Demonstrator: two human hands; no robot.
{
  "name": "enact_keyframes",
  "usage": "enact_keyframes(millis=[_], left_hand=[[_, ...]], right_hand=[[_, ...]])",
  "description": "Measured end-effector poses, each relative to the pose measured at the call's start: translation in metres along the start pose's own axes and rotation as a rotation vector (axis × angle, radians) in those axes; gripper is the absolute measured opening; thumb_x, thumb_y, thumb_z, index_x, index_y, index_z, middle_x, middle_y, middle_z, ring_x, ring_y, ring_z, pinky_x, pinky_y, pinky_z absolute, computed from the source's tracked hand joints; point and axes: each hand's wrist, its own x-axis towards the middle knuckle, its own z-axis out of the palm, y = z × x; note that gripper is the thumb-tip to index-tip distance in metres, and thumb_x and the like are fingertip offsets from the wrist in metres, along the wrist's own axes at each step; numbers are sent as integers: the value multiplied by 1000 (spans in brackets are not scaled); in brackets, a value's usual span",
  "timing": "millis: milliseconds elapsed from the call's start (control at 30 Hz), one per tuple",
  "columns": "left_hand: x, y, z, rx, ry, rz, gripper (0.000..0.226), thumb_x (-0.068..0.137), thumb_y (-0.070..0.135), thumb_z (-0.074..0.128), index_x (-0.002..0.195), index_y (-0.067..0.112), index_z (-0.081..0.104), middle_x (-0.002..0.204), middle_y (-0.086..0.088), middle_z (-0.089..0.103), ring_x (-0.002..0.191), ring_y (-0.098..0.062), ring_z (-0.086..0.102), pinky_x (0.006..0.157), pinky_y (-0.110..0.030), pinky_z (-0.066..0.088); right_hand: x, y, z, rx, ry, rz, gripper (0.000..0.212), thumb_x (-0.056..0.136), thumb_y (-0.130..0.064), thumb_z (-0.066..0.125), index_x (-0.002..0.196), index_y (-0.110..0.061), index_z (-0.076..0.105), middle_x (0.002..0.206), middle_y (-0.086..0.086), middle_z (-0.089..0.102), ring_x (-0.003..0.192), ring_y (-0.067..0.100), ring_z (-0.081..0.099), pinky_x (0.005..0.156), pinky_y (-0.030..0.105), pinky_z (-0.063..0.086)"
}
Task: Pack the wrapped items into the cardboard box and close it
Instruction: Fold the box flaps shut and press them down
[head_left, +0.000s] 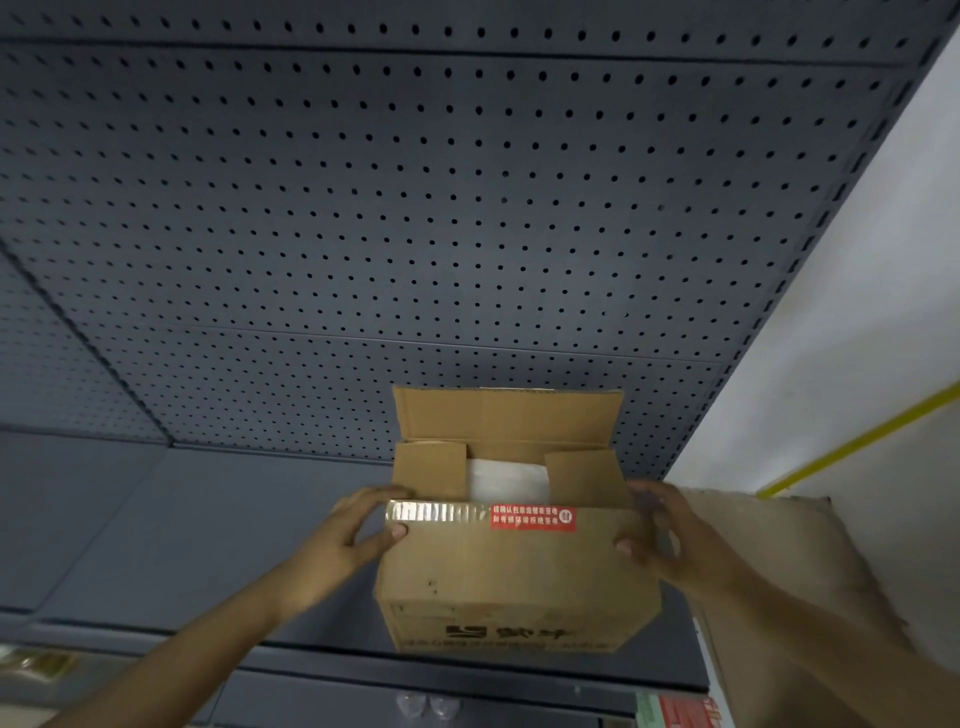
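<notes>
A brown cardboard box (514, 577) stands on a dark grey shelf (156, 519), with a red label and shiny tape along its near top edge. Its far flap stands up, and the two short side flaps are folded partly inward. A white wrapped item (506, 480) shows inside between them. My left hand (358, 535) grips the box's near left top corner, thumb on the front face. My right hand (657, 535) holds the near right top corner the same way.
A dark grey pegboard wall (415, 208) rises behind the shelf. A white wall with a yellow stripe (857, 436) is at the right. A flat cardboard piece (789, 545) lies right of the box. Packaged goods (675, 712) sit on the shelf below.
</notes>
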Motion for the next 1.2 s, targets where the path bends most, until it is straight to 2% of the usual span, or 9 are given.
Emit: enact_keyframes(millis=[133, 233, 400, 567, 733, 867, 967, 1067, 1200], left_hand=[[15, -12, 4, 209, 102, -146, 118, 52, 88, 50, 141, 49, -16, 152, 25, -12, 142, -9, -16, 115, -52, -4], [28, -18, -6, 209, -4, -202, 134, 40, 93, 54, 129, 53, -38, 149, 22, -33, 138, -12, -33, 113, -54, -17], [56, 5, -23, 224, -145, -156, 156, 43, 61, 85, 127, 47, -45, 152, 10, -33, 140, -13, -32, 114, -51, -21], [66, 13, -28, 236, -160, -40, 163, 41, 53, 91, 129, 45, -45, 151, 20, -15, 144, -11, -10, 117, -51, -15], [51, 7, -26, 291, -39, 79, 150, 47, 61, 85, 141, 43, -29, 155, 12, 10, 143, -9, 8, 119, -49, 4], [35, -1, -26, 458, -115, 208, 95, 77, 63, 63, 146, 50, 0, 157, 15, 9, 146, -6, -13, 119, -47, -9], [34, -2, -21, 652, -186, 250, 73, 92, 55, 44, 151, 37, 5, 160, 13, -8, 139, 1, -32, 116, -34, -23], [35, 7, -8, 731, -202, 202, 71, 94, 57, 22, 153, 22, 3, 159, 7, -10, 143, -5, -23, 115, -30, -22], [26, 12, 29, 622, -85, 116, 88, 78, 70, -3, 151, 22, -9, 153, 4, -24, 144, -13, -25, 113, -26, -20]], right_hand=[[28, 15, -2, -213, -9, 125, 147, 27, -95, 57, 144, -43, -16, 158, -2, 9, 144, 21, 13, 116, 47, 21], [43, 9, -7, -387, -55, 158, 153, 25, -89, 65, 129, -46, -39, 159, -3, -20, 146, 28, -13, 118, 55, 5], [65, -27, -9, -778, -59, -58, 165, 36, -66, 83, 125, -36, -52, 142, 4, -52, 131, 36, -46, 111, 59, -19], [85, -44, -7, -974, -172, -192, 170, 31, -63, 86, 128, -31, -49, 150, 11, -39, 134, 37, -40, 110, 63, -20], [64, -36, -4, -968, -93, -294, 153, 44, -59, 84, 143, -30, -30, 152, 7, 19, 145, 29, 10, 114, 60, -13], [42, -11, 4, -826, -188, -299, 96, 83, -47, 62, 142, -49, -14, 155, -5, 9, 146, 21, 8, 116, 50, -15], [40, 4, 11, -827, -245, -264, 59, 84, -71, 14, 129, -61, -23, 160, -7, 2, 148, 19, 2, 115, 44, -16], [39, 10, 21, -811, -211, -283, 86, 68, -75, -24, 146, -44, -2, 161, -7, 2, 148, 15, -3, 116, 40, -13], [34, 15, 35, -709, -175, -274, 89, 77, -71, -18, 150, -31, 13, 161, -4, 3, 145, 13, -14, 119, 37, 3]])
